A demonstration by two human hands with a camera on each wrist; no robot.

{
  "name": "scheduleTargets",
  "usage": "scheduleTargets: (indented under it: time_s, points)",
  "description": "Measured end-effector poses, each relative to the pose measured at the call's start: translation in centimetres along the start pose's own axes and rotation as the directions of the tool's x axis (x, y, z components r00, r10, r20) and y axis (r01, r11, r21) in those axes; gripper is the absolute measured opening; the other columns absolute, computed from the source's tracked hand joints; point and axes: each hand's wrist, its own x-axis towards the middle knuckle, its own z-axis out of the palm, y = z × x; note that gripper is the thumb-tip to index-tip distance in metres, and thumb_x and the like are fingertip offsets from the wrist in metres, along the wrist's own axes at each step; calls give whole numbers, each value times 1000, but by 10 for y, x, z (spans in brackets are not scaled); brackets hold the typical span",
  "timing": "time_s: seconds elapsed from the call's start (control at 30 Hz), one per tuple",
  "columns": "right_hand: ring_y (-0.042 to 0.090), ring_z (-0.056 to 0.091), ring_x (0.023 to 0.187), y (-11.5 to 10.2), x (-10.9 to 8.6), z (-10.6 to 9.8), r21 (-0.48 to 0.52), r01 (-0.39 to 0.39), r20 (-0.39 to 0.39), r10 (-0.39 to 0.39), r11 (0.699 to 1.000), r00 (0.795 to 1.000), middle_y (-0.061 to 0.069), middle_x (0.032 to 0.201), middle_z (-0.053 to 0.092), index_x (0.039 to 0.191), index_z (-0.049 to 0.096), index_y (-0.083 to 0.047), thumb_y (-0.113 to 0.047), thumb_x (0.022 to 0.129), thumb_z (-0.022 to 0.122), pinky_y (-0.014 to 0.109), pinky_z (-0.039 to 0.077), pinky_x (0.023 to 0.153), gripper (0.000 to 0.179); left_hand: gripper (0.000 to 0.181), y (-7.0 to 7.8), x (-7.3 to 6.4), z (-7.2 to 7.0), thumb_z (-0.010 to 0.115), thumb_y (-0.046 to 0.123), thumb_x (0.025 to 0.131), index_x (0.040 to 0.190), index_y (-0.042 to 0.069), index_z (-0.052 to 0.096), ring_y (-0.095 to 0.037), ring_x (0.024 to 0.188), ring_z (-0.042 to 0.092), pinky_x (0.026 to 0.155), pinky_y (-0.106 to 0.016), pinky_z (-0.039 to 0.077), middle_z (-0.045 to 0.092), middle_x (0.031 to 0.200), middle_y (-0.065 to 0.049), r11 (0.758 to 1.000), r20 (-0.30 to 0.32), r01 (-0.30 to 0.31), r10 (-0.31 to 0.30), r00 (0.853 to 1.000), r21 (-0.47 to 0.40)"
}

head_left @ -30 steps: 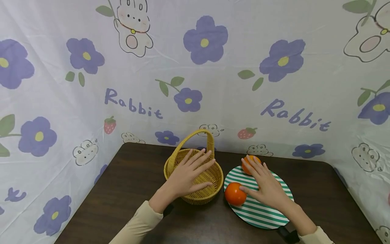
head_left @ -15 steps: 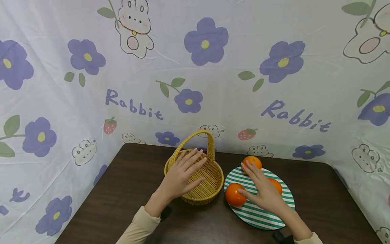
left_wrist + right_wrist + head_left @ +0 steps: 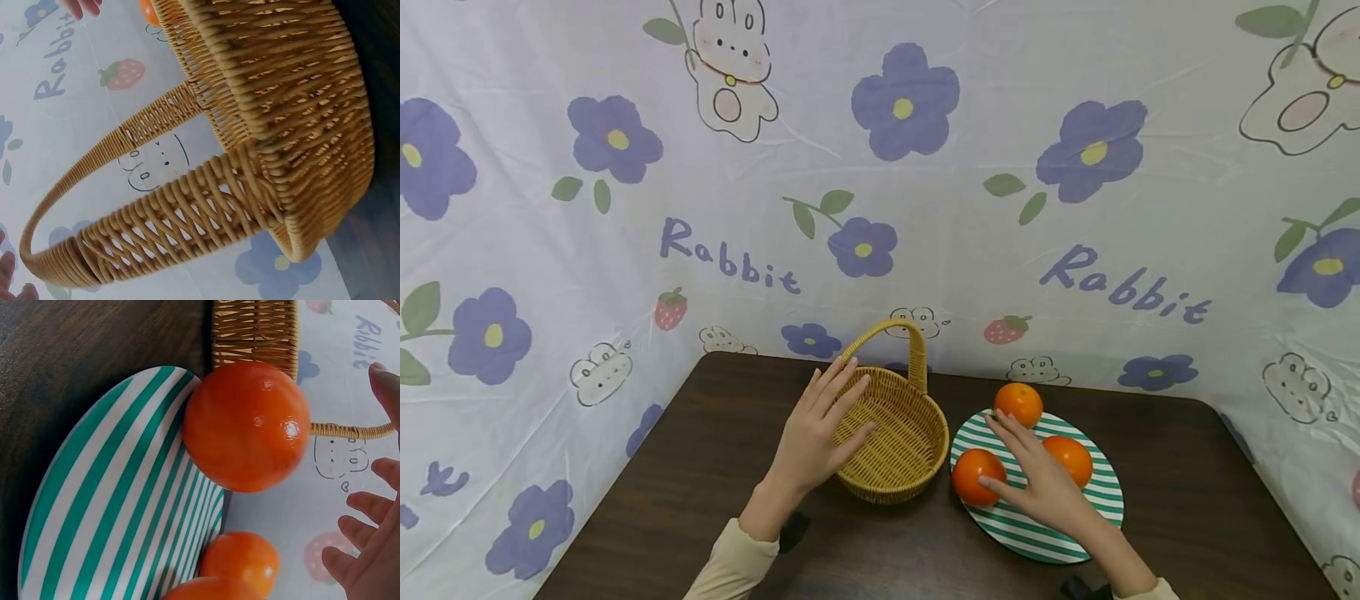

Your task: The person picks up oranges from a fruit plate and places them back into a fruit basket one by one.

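Observation:
A round yellow wicker basket with a tall arched handle stands on the table. My left hand hovers over its left side, fingers spread, holding nothing. A few of its fingertips show at the edge of the left wrist view. Three oranges lie on a green-and-white striped plate: the back orange, the right orange and the front-left orange. Above the plate is my right hand, its fingers extended. The right wrist view shows this hand apart from the large near orange.
Basket and plate sit side by side on a dark wooden table. Behind the table hangs a pale curtain printed with flowers and rabbits. The basket's handle rises near that curtain.
My left hand has moved left, from over the middle of the basket to its left side. My right hand has shifted slightly left and down, uncovering the right orange. Basket and plate stay put.

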Motion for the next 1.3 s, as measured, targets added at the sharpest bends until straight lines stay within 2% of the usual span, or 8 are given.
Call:
scheduleTargets:
  time_s: [0.23,0.4,0.5,0.7,1.0,1.3]
  points:
    - [29,22,129,3,-3,6,17,-27,16,26,999,1000,-1,145,18,140,21,-27,-51,76,58,54,39,87,77,65,-5,-11,-3,56,44,81,134,10,37,-29,127,29,106,-41,20,32,139,-12,994,10,111,-111,994,-1]
    - [30,25,128,2,-6,9,24,-43,20,43,999,999,-1,144,20,140,20,-29,-53,74,59,52,43,83,79,79,-6,-20,-4,62,44,76,138,11,27,-27,129,26,104,-40,25,25,142,-9,976,56,216,-217,975,12]
    - [29,26,128,2,-7,12,28,-43,21,43,999,999,0,144,21,139,22,-28,-53,74,60,52,43,83,80,84,-7,-23,-5,65,43,74,140,12,23,-23,130,24,101,-42,30,22,144,-6,966,81,257,-258,963,16]
    - [29,29,126,4,-6,17,31,-54,40,52,998,998,2,144,23,138,28,-20,-54,73,60,52,43,82,80,88,-10,-31,-6,65,45,73,141,12,19,-22,130,24,98,-42,32,24,143,-6,952,102,305,-304,947,10]
    - [31,35,121,5,-5,23,40,-105,76,102,994,992,6,141,29,138,27,-27,-57,70,61,54,44,79,82,90,-18,-47,-3,64,47,73,141,13,17,-21,129,26,97,-44,34,23,143,-3,939,141,343,-343,929,24]
    - [28,41,116,5,-6,29,43,-115,91,110,992,990,6,139,32,136,32,-24,-53,69,64,52,44,79,80,91,-23,-60,1,64,50,71,141,16,16,-23,126,32,96,-45,35,25,142,-3,923,184,381,-385,905,55]
